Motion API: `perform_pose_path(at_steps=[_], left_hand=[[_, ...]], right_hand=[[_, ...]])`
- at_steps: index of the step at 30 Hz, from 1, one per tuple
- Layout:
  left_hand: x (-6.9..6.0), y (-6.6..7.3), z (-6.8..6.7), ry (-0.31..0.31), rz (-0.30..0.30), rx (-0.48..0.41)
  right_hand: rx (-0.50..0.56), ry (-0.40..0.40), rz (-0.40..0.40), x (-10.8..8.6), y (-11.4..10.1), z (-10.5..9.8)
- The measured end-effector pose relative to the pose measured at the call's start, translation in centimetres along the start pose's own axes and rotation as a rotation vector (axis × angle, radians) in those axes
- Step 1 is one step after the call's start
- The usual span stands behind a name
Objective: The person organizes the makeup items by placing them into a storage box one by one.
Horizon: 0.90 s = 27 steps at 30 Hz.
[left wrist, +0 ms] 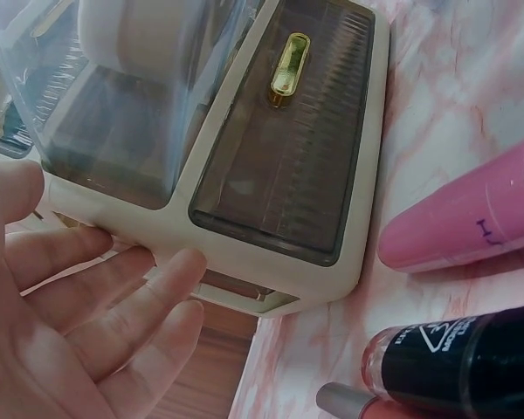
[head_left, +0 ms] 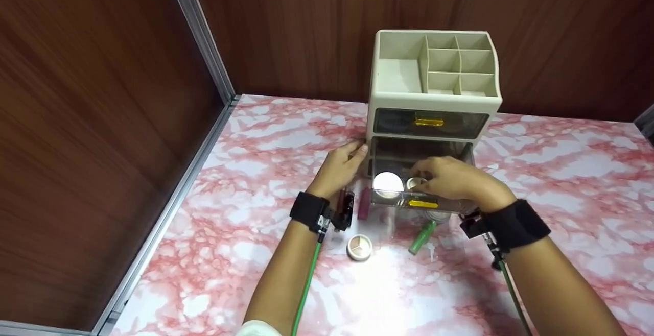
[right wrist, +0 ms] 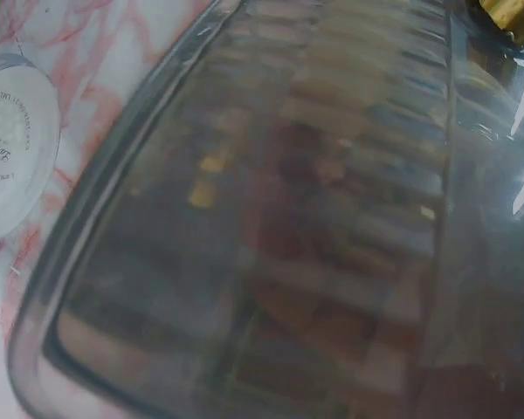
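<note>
A cream makeup organizer stands against the back wall, its clear lower drawer pulled out. My left hand rests its extended fingers against the organizer's left side; the left wrist view shows those fingers straight and holding nothing. My right hand reaches into the drawer from above, fingers curled down and pinching a small round compact. Beside that compact lies a bright white round case in the drawer. In the right wrist view the tinted drawer fills most of the picture and the hand is out of sight.
On the marbled tabletop lie a round three-shade palette, a green tube, a pink tube and a black-capped bottle. A lettered round case sits by the drawer. Wooden panels stand behind and left.
</note>
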<state>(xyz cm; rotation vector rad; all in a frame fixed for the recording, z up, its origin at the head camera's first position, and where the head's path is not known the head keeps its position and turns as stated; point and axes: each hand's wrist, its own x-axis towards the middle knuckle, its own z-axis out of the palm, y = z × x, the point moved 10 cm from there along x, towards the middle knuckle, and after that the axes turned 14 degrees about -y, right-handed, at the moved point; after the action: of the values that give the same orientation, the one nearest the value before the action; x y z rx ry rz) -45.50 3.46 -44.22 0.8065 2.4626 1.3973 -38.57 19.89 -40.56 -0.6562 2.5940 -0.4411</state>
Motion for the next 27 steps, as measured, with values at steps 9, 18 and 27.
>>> perform_pose_path(at_steps=[9, 18, 27], left_hand=[[-0.12, 0.18, -0.10, 0.001, 0.013, 0.004], [-0.09, 0.08, -0.14, -0.003, -0.004, 0.015], [0.00, -0.03, -0.06, -0.006, -0.015, 0.008]], right_hand=[[-0.009, -0.010, -0.023, 0.33, -0.06, 0.17], [-0.018, -0.006, -0.033, 0.29, -0.21, 0.08], [-0.030, 0.014, -0.039, 0.11, -0.30, -0.08]])
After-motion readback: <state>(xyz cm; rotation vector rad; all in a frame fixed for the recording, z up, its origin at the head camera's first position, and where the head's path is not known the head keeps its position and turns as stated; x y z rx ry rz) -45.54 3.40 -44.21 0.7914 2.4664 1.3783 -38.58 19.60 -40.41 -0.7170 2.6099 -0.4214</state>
